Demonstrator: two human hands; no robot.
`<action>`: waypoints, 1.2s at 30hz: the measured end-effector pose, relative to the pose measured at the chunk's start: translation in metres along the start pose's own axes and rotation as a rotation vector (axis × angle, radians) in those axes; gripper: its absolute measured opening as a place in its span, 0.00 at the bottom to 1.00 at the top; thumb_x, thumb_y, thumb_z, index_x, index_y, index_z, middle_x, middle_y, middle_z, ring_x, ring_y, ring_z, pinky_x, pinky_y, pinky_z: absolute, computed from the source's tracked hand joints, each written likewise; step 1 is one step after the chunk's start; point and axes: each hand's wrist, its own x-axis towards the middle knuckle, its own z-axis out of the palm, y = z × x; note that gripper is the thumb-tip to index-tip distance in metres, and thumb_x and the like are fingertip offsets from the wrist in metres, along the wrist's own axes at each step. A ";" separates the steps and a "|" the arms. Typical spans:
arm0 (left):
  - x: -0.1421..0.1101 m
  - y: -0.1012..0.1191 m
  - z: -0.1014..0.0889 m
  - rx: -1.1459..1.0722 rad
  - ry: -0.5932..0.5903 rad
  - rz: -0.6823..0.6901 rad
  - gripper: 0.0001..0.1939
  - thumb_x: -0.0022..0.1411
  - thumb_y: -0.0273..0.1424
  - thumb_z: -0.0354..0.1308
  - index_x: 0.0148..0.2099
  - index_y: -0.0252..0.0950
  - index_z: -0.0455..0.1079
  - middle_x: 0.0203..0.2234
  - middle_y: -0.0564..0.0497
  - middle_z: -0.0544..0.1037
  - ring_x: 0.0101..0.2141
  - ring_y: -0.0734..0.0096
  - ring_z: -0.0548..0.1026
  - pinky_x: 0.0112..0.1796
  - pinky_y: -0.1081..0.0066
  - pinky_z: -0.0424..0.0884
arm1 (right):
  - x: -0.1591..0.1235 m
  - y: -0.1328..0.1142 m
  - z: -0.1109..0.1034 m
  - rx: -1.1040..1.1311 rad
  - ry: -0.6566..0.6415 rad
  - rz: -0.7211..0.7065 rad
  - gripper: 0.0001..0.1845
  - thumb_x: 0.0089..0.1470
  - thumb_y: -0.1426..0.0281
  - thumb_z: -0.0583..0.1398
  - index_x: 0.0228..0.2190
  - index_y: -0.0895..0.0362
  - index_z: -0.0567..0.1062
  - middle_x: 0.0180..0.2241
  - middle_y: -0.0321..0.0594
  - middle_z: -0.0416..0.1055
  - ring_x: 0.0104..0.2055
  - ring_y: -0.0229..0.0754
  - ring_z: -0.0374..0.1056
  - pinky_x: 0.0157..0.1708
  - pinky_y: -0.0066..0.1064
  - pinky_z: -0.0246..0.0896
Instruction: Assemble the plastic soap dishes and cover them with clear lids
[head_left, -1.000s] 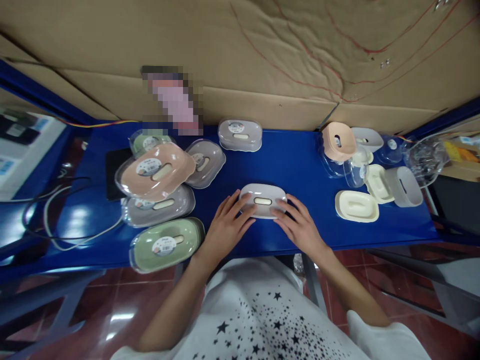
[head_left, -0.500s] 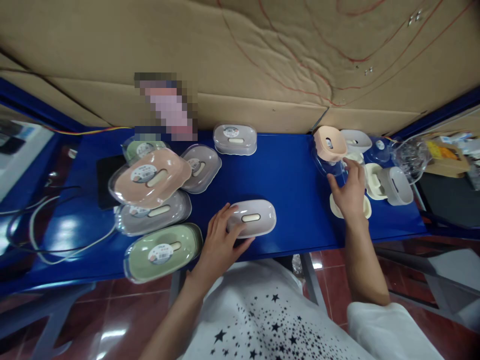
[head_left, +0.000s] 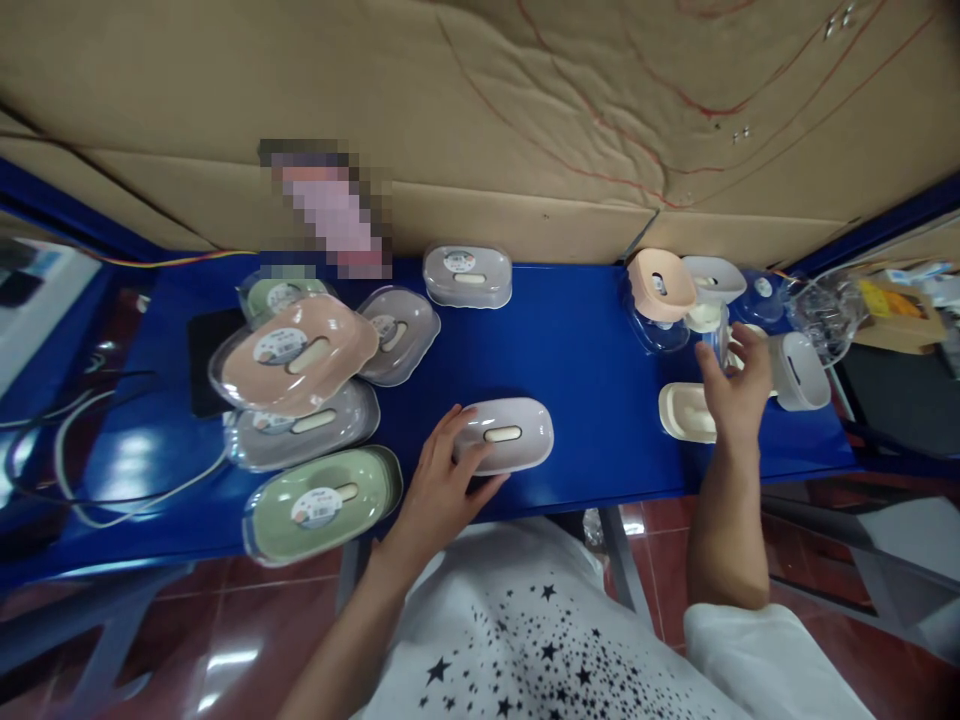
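My left hand [head_left: 444,472] grips the left end of a pale lilac-grey oval plastic box [head_left: 517,415], which has a cream piece showing in its middle slot. Its fingers lie on the top and the thumb on the near side. At the right, my right hand [head_left: 736,390] hovers with fingers bent and apart, and nothing shows clearly in it. Left of it lies a cream oval tray [head_left: 679,412]. A pale grey slotted part [head_left: 804,372] stands to its right, and a peach slotted part [head_left: 661,285] sits beyond it. My right hand partly hides other cream pieces.
Several lidded boxes with round labels are gathered on the left, among them a peach one [head_left: 289,350] and a green one [head_left: 270,515]. A grey labelled box [head_left: 469,280] stands at the back by the cardboard wall [head_left: 487,120]. Crumpled clear plastic [head_left: 825,310] lies far right.
My right hand has moved right, away from the peach part, uncovering more of the cream tray. My left hand and the lilac-grey box have stayed in place.
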 end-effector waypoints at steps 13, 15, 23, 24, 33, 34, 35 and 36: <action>-0.003 -0.009 0.013 -0.291 -0.099 -0.206 0.61 0.64 0.42 0.74 0.82 0.50 0.35 0.76 0.33 0.59 0.74 0.44 0.62 0.68 0.46 0.70 | -0.092 -0.154 0.010 0.286 -0.675 -0.836 0.28 0.71 0.56 0.62 0.68 0.45 0.71 0.72 0.41 0.66 0.73 0.51 0.62 0.73 0.54 0.60; -0.004 -0.010 0.012 -0.314 -0.120 -0.213 0.59 0.65 0.42 0.74 0.82 0.51 0.36 0.75 0.35 0.62 0.74 0.46 0.63 0.68 0.47 0.70 | -0.091 -0.157 0.012 0.257 -0.670 -0.928 0.26 0.73 0.58 0.61 0.68 0.45 0.70 0.72 0.38 0.66 0.75 0.50 0.60 0.76 0.55 0.55; -0.006 -0.015 0.009 -0.379 -0.168 -0.219 0.54 0.68 0.41 0.71 0.82 0.56 0.38 0.76 0.41 0.61 0.74 0.49 0.63 0.70 0.46 0.67 | -0.095 -0.162 0.010 0.107 -0.583 -1.080 0.29 0.71 0.68 0.63 0.70 0.48 0.69 0.73 0.41 0.64 0.78 0.60 0.52 0.75 0.63 0.56; -0.005 -0.016 0.009 -0.384 -0.174 -0.215 0.53 0.69 0.40 0.71 0.81 0.56 0.39 0.76 0.41 0.61 0.74 0.49 0.63 0.70 0.47 0.67 | -0.095 -0.161 0.011 0.108 -0.576 -1.085 0.30 0.71 0.70 0.63 0.70 0.48 0.69 0.73 0.42 0.65 0.78 0.61 0.52 0.75 0.65 0.55; -0.001 -0.014 0.008 -0.390 -0.146 -0.211 0.51 0.69 0.41 0.70 0.81 0.55 0.42 0.76 0.41 0.60 0.75 0.49 0.61 0.70 0.48 0.68 | -0.089 -0.147 0.018 0.213 -0.605 -0.981 0.31 0.71 0.63 0.63 0.71 0.46 0.67 0.76 0.46 0.58 0.81 0.55 0.47 0.76 0.59 0.55; -0.001 -0.013 0.007 -0.391 -0.135 -0.212 0.50 0.70 0.41 0.70 0.81 0.55 0.41 0.77 0.41 0.57 0.76 0.48 0.60 0.70 0.48 0.67 | -0.084 -0.144 0.019 0.186 -0.593 -0.962 0.31 0.72 0.63 0.62 0.72 0.45 0.66 0.76 0.45 0.58 0.81 0.55 0.46 0.76 0.60 0.53; -0.001 -0.013 0.007 -0.391 -0.123 -0.212 0.50 0.70 0.40 0.69 0.81 0.55 0.41 0.78 0.40 0.55 0.76 0.48 0.58 0.70 0.48 0.67 | -0.078 -0.140 0.020 0.147 -0.572 -0.932 0.31 0.72 0.62 0.62 0.72 0.44 0.65 0.76 0.44 0.58 0.81 0.56 0.45 0.76 0.63 0.51; 0.000 -0.013 0.006 -0.391 -0.111 -0.212 0.49 0.71 0.40 0.69 0.81 0.55 0.41 0.78 0.40 0.53 0.76 0.48 0.57 0.70 0.48 0.67 | -0.068 -0.136 0.021 0.101 -0.543 -0.894 0.31 0.73 0.62 0.61 0.72 0.43 0.65 0.76 0.43 0.58 0.81 0.58 0.44 0.76 0.65 0.48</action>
